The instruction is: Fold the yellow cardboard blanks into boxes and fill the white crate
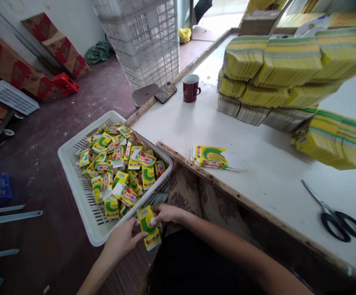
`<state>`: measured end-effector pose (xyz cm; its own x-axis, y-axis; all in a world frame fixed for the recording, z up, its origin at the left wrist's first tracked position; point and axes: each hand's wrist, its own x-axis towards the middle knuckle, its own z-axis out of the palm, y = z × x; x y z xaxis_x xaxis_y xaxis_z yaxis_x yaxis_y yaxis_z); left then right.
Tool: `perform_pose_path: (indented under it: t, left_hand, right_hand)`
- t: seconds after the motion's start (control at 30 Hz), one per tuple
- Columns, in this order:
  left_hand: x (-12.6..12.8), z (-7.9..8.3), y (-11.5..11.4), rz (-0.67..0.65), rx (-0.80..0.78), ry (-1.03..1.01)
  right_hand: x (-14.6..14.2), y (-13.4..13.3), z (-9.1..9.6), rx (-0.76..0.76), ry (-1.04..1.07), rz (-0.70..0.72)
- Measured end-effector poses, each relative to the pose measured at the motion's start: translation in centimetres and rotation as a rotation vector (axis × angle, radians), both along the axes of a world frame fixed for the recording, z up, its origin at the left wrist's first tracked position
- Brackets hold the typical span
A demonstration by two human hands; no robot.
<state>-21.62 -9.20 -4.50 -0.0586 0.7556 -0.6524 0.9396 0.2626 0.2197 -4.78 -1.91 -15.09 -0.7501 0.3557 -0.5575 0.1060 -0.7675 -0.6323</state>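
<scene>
While a broad white table with a rough wooden edging (276, 205) fills the right side of the view, a tall stack of white latticed plastic crates (147, 37) stands on the floor beyond its left edge. Just beside the table's near left corner sits a shallow, rectangular white plastic basket (76, 194), heaped with small yellow, green and red printed cardboard cartons (117, 153) lying at all angles, a few with white flaps showing. On the table's far right, bundles of flat yellow-and-green card blanks (288, 61) are piled in layers, and one separate bundle (334, 139) lies nearer the front.

Low in the view, close to the basket's near corner, the left hand (121, 239) has its thumb over the left edge of the carton below, while the right hand (168, 214) pinches that carton's right side, thumb on the front. Steel scissors with black looped handles (327, 209) lie well apart at the right. Toward the back are a dark red mug (189, 88) and, near it, a black phone (165, 92). A few flat yellow cards (210, 155) rest by the wooden edging. Smallest is the slim yellow-and-green carton (149, 228), tilted between both hands.
</scene>
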Motion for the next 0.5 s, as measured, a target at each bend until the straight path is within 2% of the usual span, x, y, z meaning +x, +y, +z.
perform_pose_path:
  t: [0.1,0.2,0.27,0.37,0.43,0.5]
  left_hand:
    - [1.3,0.8,0.5,0.079,0.076,-0.245]
    - [2.6,2.5,2.7,0.131,0.252,-0.502]
    - [3.1,3.7,5.4,0.161,0.450,-0.440]
    - [3.4,4.2,10.7,0.155,0.735,-0.148]
    - [3.9,3.1,14.0,0.024,0.710,-0.007]
    - [4.8,1.0,16.3,-0.073,0.622,-0.044]
  right_hand:
    - [2.4,-0.1,2.6,0.078,0.077,0.062]
    - [3.5,0.6,5.2,0.204,0.098,-0.084]
    - [4.0,1.5,6.7,0.312,0.066,-0.227]
    - [5.7,2.9,8.9,0.477,0.000,-0.380]
    - [7.9,3.5,10.4,0.574,-0.034,-0.414]
    - [10.7,3.8,12.1,0.655,-0.067,-0.431]
